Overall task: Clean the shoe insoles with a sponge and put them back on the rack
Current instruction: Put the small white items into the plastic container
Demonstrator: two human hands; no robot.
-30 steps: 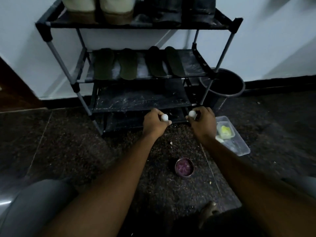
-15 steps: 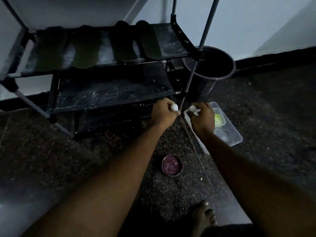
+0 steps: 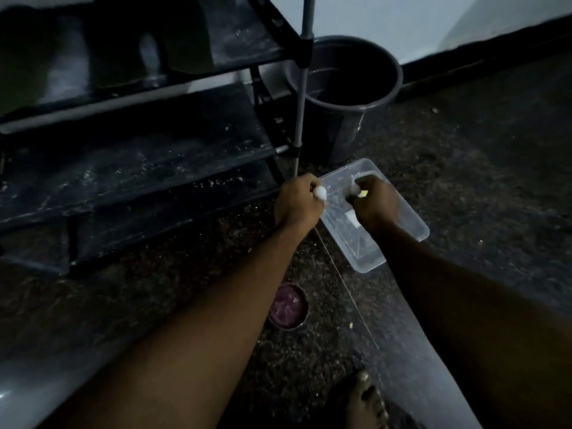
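Observation:
Several dark green insoles point(image 3: 182, 41) lie blurred on the upper visible shelf of the black shoe rack point(image 3: 139, 168). A clear plastic tray point(image 3: 405, 239) sits on the floor by the rack's right leg. My right hand point(image 3: 376, 202) reaches into the tray, its fingers curled round a yellow sponge point(image 3: 364, 193), of which only a corner shows. My left hand point(image 3: 298, 202) hovers at the tray's left edge in a loose fist, holding nothing I can make out. A small white cap shows at each thumb tip.
A dark bucket point(image 3: 383, 97) stands behind the tray against the wall. A small round tin point(image 3: 288, 306) with purple contents sits on the speckled floor between my forearms. My bare foot point(image 3: 365, 400) is at the bottom edge. The lower rack shelves are dusty.
The view has dropped and shifted right toward the tray. My right hand has moved from above the tray's edge down into it and closed on the sponge. My left hand followed to the tray's left edge.

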